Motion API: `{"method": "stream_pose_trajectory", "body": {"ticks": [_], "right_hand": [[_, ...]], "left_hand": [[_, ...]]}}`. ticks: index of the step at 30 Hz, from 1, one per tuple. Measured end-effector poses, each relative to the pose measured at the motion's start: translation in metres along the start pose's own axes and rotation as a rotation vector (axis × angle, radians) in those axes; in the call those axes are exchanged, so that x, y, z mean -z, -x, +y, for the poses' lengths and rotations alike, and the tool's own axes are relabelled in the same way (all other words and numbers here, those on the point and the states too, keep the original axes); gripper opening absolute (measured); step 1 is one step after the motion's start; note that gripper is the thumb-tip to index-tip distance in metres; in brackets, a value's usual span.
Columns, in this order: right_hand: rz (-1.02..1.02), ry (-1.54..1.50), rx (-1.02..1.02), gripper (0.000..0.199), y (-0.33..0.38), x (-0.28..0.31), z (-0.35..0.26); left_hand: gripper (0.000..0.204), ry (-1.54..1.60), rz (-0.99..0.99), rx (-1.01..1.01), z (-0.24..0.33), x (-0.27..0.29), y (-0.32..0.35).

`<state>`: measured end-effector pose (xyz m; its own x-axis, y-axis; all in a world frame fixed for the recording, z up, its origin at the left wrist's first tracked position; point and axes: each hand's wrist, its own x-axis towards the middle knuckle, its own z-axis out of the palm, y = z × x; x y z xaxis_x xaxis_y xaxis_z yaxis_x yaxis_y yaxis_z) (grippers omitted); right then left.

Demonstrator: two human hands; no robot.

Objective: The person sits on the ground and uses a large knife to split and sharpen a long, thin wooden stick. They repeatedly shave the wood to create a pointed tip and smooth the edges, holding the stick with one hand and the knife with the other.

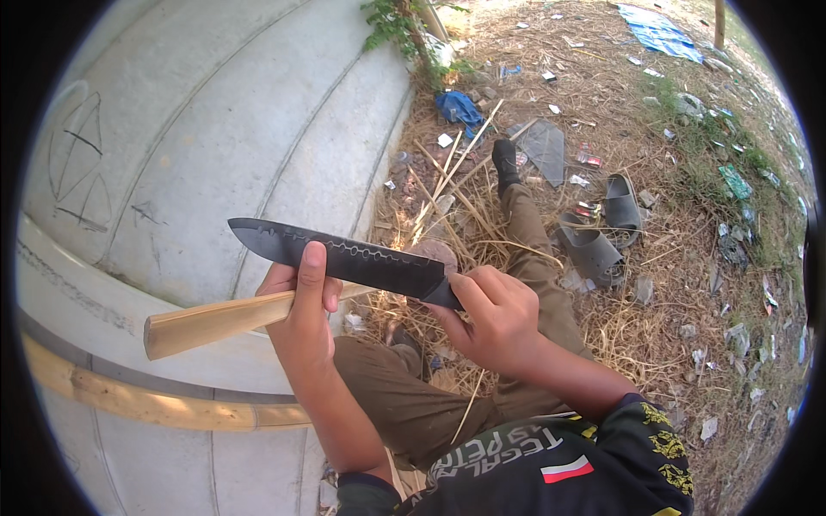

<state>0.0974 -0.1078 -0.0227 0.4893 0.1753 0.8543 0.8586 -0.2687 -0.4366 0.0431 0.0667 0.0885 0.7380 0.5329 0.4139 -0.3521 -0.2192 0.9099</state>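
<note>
My right hand [495, 314] is wrapped round the dark handle of a large knife [361, 265]. Its broad blackish blade has a pale wavy line along it and points left. My left hand [301, 305] grips a pale piece of split bamboo [219, 320], wide at its left end and narrowing to the right. A raised digit of that hand rests against the blade's face, and the blade lies just above the bamboo piece. Whether the cutting edge touches the bamboo cannot be made out.
On the left is a curved concrete wall [215, 146], with a bamboo pole [163, 402] lower down. Thin bamboo strips [456, 168] lie by my stretched-out leg. Grey sandals [594, 249], a blue bag [459, 109], a blue sheet [658, 33] and litter lie on the straw-covered ground.
</note>
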Motion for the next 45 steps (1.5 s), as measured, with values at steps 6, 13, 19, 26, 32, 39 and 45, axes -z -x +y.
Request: {"method": "stream_pose_trajectory", "body": {"ticks": [6, 13, 19, 26, 32, 39, 45], "right_hand": [[0.042, -0.004, 0.066, 0.034, 0.000, 0.008, 0.009], [-0.336, 0.095, -0.149, 0.032, 0.005, -0.002, -0.004], [-0.363, 0.037, -0.095, 0.037, -0.002, 0.006, -0.001], [-0.260, -0.370, -0.438, 0.038, 0.001, -0.005, 0.015], [-0.478, -0.657, -0.972, 0.038, 0.084, -0.053, 0.043], [-0.326, -0.977, -0.933, 0.038, 0.056, -0.059, 0.004], [-0.043, -1.168, -1.135, 0.039, 0.060, -0.112, 0.009]], "left_hand": [[0.022, 0.109, -0.051, 0.009, -0.004, 0.008, -0.002], [0.027, -0.026, 0.001, -0.038, -0.002, -0.008, -0.001], [0.029, -0.014, -0.020, 0.013, -0.006, 0.000, -0.003], [0.045, -0.070, 0.066, -0.091, -0.010, 0.020, -0.026], [0.054, 0.024, 0.344, -0.606, 0.009, 0.040, -0.047], [0.046, 0.018, 0.123, -0.637, 0.051, 0.046, -0.043], [0.048, 0.029, 0.110, -0.649, 0.048, 0.043, -0.050]]}}
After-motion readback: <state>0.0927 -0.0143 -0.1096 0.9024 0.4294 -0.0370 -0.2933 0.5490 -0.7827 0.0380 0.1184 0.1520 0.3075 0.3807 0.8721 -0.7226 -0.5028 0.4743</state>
